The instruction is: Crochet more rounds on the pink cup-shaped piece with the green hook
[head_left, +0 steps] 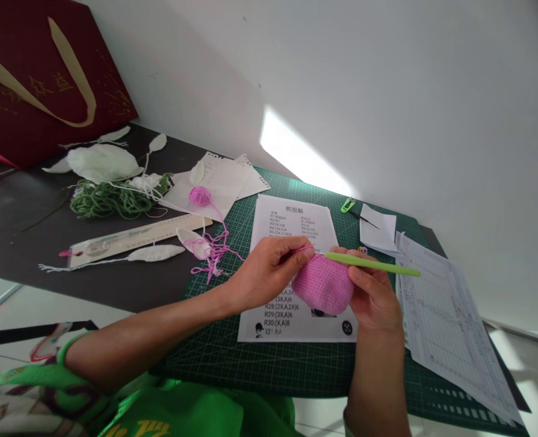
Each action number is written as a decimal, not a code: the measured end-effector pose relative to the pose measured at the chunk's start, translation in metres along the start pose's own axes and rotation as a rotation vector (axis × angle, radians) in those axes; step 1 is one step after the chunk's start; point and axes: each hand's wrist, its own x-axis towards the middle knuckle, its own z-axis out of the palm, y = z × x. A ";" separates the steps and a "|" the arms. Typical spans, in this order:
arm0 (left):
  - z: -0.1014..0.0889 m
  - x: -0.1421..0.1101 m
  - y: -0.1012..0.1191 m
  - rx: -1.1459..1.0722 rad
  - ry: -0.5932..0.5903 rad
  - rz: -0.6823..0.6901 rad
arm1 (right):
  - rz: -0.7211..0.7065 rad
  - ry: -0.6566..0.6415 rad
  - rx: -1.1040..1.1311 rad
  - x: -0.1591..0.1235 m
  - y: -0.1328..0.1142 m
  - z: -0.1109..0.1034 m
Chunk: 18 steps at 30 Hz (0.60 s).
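A rounded pink crochet piece [324,285] is held up between my two hands, over a printed pattern sheet [278,325]. My left hand [273,267] pinches the piece's upper left edge, with pink yarn [214,249] running from it to the left. In my right hand [375,294] is a crochet hook [373,263] with a light green handle, lying across the fingers. The hook's tip meets the top edge of the piece beside my left fingertips. My right fingers also touch the piece's right side. Exactly how the yarn loops on the tip is too small to make out.
Left of the green cutting mat [269,367] lie a small pink yarn ball [200,195], a ruler [132,240], green yarn [114,199] and white leaf-shaped pieces [154,252]. A red gift bag [36,73] stands behind. Written sheets [450,321] and a green clip [347,205] are to the right.
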 end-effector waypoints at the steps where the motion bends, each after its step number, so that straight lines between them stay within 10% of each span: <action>1: 0.000 0.000 -0.001 0.003 0.008 0.005 | -0.002 0.025 0.000 0.000 0.000 0.000; 18: 0.004 -0.003 0.001 0.243 0.082 0.213 | -0.039 -0.094 -0.101 0.000 0.001 0.005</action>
